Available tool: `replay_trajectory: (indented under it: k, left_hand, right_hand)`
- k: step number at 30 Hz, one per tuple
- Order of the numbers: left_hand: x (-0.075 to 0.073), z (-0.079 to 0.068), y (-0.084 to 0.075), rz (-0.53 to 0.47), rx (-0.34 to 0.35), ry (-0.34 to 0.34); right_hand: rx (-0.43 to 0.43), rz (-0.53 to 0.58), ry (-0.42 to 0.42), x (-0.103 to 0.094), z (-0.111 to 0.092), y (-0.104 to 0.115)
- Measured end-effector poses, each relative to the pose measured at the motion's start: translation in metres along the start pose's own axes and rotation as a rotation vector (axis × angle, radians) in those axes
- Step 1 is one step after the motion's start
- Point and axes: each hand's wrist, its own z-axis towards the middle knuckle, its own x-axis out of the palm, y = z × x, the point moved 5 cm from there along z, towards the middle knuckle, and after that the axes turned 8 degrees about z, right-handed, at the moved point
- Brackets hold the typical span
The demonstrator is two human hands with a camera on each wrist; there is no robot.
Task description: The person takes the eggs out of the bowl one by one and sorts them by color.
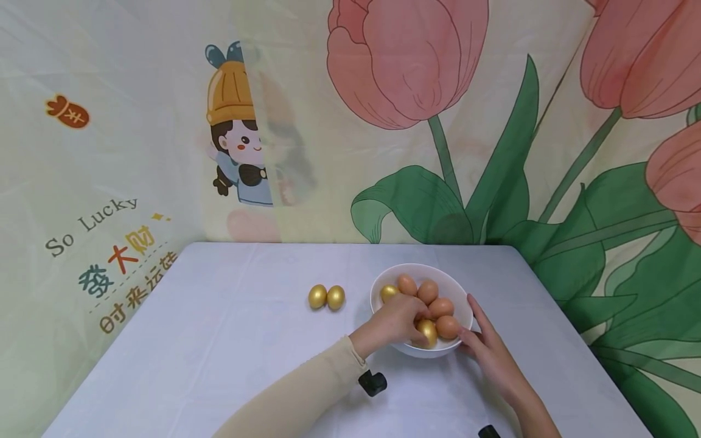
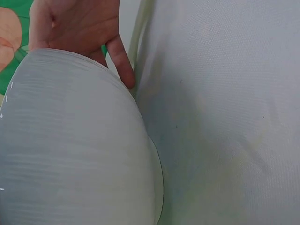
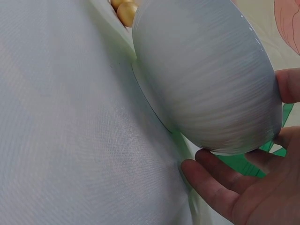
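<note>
Basically, R hand (image 1: pixel 495 356) grips bowl (image 3: pixel 206 79) at R, prob. to steady it; L hand (image 1: pixel 395 319) is inside, fingers curled on a gold egg (image 1: pixel 428 333) beside brown eggs (image 1: pixel 441 308). 2 loose gold eggs (image 1: pixel 336 298) sit paired on table (image 1: pixel 246 340), prob. apart by colour.

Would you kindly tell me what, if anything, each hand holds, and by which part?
The right hand holds the white bowl by its right side. The left hand is at a golden egg; any grip is unclear.
</note>
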Motion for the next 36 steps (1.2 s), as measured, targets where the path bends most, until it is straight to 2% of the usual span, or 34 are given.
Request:
replay_trajectory:
  k: [6,15,23,31,36]
  left_hand:
    - [-0.001,-0.002,0.0,0.007,0.008,0.01]
    - [-0.002,-0.003,0.006,-0.038,0.013,0.001]
    - [-0.007,-0.004,0.011,-0.199,0.004,-0.046]
    - [-0.01,-0.005,0.016,-0.236,-0.012,-0.083]
    - [-0.012,-0.008,0.019,-0.339,-0.014,-0.086]
  right_hand:
    - [0.017,0.002,-0.005,0.0,0.001,-0.001]
    - [-0.004,0.011,-0.008,0.0,-0.001,-0.001]
    - [-0.007,0.014,-0.007,0.0,-0.001,0.0]
    - [0.003,0.016,-0.01,0.0,0.0,-0.001]
    - [-0.002,0.019,-0.009,0.0,0.0,0.0]
